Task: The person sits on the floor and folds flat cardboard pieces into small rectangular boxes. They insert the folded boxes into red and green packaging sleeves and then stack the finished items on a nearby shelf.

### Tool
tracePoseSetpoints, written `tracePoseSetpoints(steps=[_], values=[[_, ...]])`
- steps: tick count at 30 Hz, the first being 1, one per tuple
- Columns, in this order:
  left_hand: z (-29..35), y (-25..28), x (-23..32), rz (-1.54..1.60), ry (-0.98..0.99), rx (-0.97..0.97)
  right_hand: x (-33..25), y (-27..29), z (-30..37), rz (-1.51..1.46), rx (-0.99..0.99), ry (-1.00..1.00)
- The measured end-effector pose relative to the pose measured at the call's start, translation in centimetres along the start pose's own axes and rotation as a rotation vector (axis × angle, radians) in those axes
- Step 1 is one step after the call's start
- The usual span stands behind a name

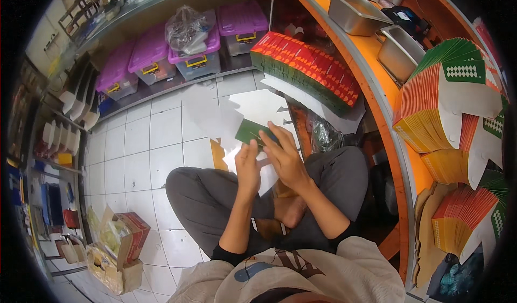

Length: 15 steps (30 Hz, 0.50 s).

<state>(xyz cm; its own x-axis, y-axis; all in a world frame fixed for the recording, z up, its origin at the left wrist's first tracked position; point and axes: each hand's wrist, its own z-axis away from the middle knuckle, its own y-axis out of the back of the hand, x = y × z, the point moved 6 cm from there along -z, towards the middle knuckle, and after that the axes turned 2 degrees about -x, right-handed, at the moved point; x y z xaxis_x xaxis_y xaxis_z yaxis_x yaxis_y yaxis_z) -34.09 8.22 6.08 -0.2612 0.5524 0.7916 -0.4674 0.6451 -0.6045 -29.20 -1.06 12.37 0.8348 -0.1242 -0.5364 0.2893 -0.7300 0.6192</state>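
White floor tiles [137,163] under crossed legs, with purple-lidded bins [148,58] on a low shelf beyond and an orange-topped table [371,50] curving along the right; held above the lap, near the middle of the view, a green card piece [247,131]; gripped narrowly near its lower edge by the left hand [249,168], with thumb and fingers close together, and held at its right end by the right hand [285,160], with longer, straighter fingers across it; just beyond, on the floor, flat white card [261,102], seemingly yet to be worked; past the right knee, a long, tight row of red and green cartons [304,68], probably done, to judge by such even packing; on the table, fanned card stacks [423,109], finished or waiting, cannot tell which; with one piece in hand, apparently partway through a larger batch
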Motion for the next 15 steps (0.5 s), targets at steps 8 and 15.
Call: tracePoseSetpoints(steps=[8,15], values=[[-1.4,4.2,3.8,0.298,0.056,0.027,-1.5,2.5,-0.5,0.055,-0.109,0.259],[-1.9,5.3,4.4,0.203,0.222,-0.163,-1.4,4.4,-0.9,-0.015,-0.110,0.243]])
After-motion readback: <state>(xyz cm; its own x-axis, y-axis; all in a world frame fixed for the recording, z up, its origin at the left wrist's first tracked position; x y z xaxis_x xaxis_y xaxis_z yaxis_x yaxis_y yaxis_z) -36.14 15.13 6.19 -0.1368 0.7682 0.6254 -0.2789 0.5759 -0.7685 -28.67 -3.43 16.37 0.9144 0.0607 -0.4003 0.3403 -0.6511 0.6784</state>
